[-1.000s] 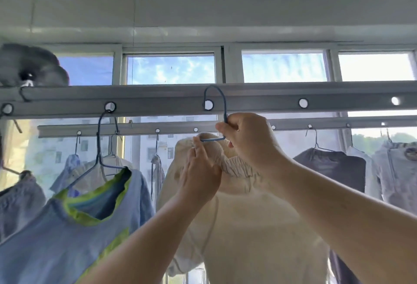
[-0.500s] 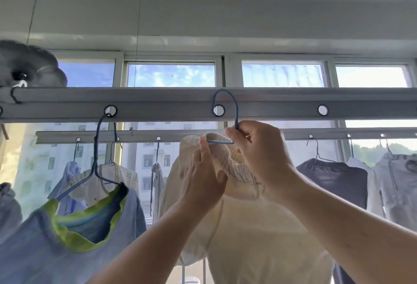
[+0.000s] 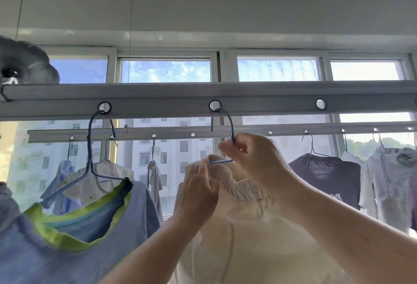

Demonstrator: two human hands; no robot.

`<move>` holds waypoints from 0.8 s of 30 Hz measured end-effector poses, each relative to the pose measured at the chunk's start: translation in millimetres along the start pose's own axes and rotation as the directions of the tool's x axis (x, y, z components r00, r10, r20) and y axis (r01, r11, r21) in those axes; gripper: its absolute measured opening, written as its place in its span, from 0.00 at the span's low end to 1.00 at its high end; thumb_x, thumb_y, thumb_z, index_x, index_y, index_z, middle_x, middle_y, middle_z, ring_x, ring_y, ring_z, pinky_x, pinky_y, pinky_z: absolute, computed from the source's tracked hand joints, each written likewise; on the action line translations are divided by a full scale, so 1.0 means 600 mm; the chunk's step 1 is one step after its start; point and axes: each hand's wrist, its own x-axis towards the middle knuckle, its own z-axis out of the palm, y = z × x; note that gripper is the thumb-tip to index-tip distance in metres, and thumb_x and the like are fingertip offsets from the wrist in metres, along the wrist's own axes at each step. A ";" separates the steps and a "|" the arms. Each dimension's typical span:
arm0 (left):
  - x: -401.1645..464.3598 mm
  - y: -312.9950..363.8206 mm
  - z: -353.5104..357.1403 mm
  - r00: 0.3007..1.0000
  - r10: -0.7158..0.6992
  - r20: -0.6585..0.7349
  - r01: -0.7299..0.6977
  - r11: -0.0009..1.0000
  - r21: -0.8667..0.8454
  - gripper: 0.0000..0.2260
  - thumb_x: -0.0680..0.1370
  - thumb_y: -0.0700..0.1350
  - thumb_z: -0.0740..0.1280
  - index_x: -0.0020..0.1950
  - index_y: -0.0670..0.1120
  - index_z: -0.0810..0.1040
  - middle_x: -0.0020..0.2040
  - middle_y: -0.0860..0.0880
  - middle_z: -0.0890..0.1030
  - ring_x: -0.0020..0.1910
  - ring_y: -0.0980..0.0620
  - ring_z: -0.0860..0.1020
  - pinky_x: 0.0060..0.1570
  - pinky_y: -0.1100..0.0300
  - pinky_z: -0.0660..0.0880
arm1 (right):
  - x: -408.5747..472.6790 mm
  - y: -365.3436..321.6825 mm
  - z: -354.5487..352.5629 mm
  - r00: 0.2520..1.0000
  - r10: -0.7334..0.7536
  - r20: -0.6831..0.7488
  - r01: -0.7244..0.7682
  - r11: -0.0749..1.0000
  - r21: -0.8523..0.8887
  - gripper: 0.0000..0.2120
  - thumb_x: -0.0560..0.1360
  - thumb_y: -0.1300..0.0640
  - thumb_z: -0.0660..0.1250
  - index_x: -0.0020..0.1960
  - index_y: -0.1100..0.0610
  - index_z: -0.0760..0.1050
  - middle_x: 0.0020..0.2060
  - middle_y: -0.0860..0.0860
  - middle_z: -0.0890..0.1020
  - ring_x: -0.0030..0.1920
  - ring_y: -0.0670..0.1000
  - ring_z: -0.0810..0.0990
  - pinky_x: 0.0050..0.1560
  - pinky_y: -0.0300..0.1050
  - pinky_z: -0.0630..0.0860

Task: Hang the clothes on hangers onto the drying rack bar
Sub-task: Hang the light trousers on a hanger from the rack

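Cream garment [image 3: 248,227] hangs on a blue wire hanger [image 3: 228,125] whose hook sits in a hole of the near drying rack bar [image 3: 259,103]. We see the right hand [image 3: 255,162] pinching the hanger's neck, while the left hand [image 3: 198,193] grips the gathered collar. Beside it, a blue shirt [image 3: 67,238] hangs.

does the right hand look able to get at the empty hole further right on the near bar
Probably yes. The right hand pinches the blue hanger just below the near bar, and the empty hole sits to its right with nothing hanging between. It would have to release the hanger first.
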 end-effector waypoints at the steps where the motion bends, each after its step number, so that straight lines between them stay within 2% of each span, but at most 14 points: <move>1: -0.002 0.002 -0.001 0.998 0.006 -0.061 -0.004 1.000 0.026 0.23 0.77 0.43 0.55 0.72 0.45 0.59 0.63 0.48 0.67 0.63 0.50 0.68 0.64 0.54 0.66 | 0.000 -0.005 -0.003 1.000 -0.009 -0.020 0.009 0.999 0.033 0.12 0.75 0.44 0.64 0.44 0.53 0.78 0.31 0.44 0.77 0.31 0.41 0.72 0.32 0.32 0.66; 3: -0.009 0.011 -0.007 0.966 0.095 -0.239 -0.084 0.995 0.058 0.23 0.75 0.44 0.54 0.70 0.45 0.61 0.56 0.47 0.65 0.57 0.49 0.66 0.60 0.54 0.68 | -0.004 -0.012 -0.008 0.998 -0.018 -0.064 0.023 0.997 0.069 0.14 0.75 0.43 0.62 0.50 0.53 0.78 0.39 0.46 0.80 0.38 0.43 0.75 0.36 0.31 0.68; 5: -0.016 0.028 -0.012 0.902 0.215 -0.374 -0.220 0.975 0.031 0.24 0.72 0.46 0.51 0.68 0.48 0.60 0.55 0.48 0.63 0.53 0.50 0.65 0.57 0.55 0.68 | -0.008 -0.015 -0.010 0.996 -0.004 -0.085 0.011 0.996 0.089 0.16 0.77 0.43 0.59 0.53 0.53 0.77 0.42 0.47 0.80 0.43 0.45 0.77 0.40 0.31 0.68; 8: -0.024 0.061 -0.015 0.828 0.355 -0.433 -0.396 0.918 -0.004 0.22 0.73 0.45 0.52 0.68 0.48 0.60 0.57 0.42 0.68 0.55 0.49 0.66 0.56 0.55 0.68 | -0.013 -0.019 -0.013 0.996 0.028 -0.080 -0.017 0.989 0.145 0.17 0.79 0.45 0.55 0.53 0.54 0.77 0.41 0.46 0.79 0.43 0.46 0.78 0.42 0.38 0.73; 11: -0.030 0.097 -0.016 0.801 0.435 -0.411 -0.501 0.863 -0.064 0.21 0.77 0.47 0.52 0.69 0.45 0.63 0.60 0.43 0.70 0.55 0.49 0.71 0.53 0.52 0.73 | -0.010 -0.017 -0.022 0.990 0.097 -0.102 -0.069 0.966 0.251 0.17 0.80 0.47 0.54 0.50 0.55 0.77 0.42 0.49 0.80 0.48 0.51 0.79 0.54 0.53 0.76; 12: -0.029 0.105 -0.015 0.798 0.447 -0.405 -0.523 0.847 -0.095 0.22 0.77 0.48 0.51 0.70 0.43 0.64 0.61 0.43 0.71 0.57 0.50 0.71 0.55 0.53 0.72 | -0.009 -0.015 -0.026 0.987 0.121 -0.106 -0.088 0.956 0.279 0.16 0.80 0.47 0.54 0.49 0.53 0.77 0.43 0.49 0.81 0.50 0.52 0.80 0.56 0.56 0.76; 15: -0.023 0.133 -0.009 0.788 0.458 -0.413 -0.551 0.822 -0.140 0.21 0.78 0.49 0.51 0.69 0.43 0.64 0.61 0.43 0.72 0.58 0.54 0.70 0.58 0.58 0.70 | -0.016 0.001 -0.050 0.978 0.150 -0.145 -0.109 0.959 0.261 0.15 0.79 0.45 0.54 0.48 0.50 0.77 0.44 0.49 0.81 0.52 0.53 0.80 0.58 0.59 0.74; 18: -0.016 0.165 -0.003 0.772 0.502 -0.390 -0.578 0.810 -0.101 0.19 0.78 0.49 0.51 0.67 0.46 0.65 0.61 0.43 0.73 0.57 0.52 0.72 0.56 0.53 0.74 | -0.032 0.025 -0.083 0.974 0.151 -0.169 -0.128 0.982 0.141 0.21 0.79 0.44 0.52 0.50 0.57 0.78 0.48 0.53 0.83 0.52 0.54 0.80 0.57 0.59 0.74; 21: -0.016 0.211 -0.001 0.805 0.513 -0.298 -0.555 0.829 -0.071 0.22 0.78 0.54 0.49 0.66 0.46 0.69 0.62 0.43 0.73 0.57 0.47 0.76 0.58 0.49 0.73 | -0.052 0.054 -0.121 0.971 0.146 -0.187 -0.149 0.989 -0.004 0.22 0.80 0.46 0.50 0.53 0.60 0.77 0.48 0.56 0.82 0.51 0.56 0.79 0.56 0.57 0.74; 24: -0.014 0.262 0.010 0.887 0.449 -0.105 -0.459 0.881 -0.111 0.22 0.78 0.56 0.48 0.67 0.49 0.68 0.65 0.47 0.72 0.61 0.48 0.74 0.64 0.49 0.67 | -0.073 0.084 -0.160 0.960 0.167 -0.224 -0.190 0.978 -0.086 0.21 0.81 0.47 0.49 0.55 0.58 0.76 0.46 0.48 0.79 0.49 0.49 0.76 0.50 0.41 0.73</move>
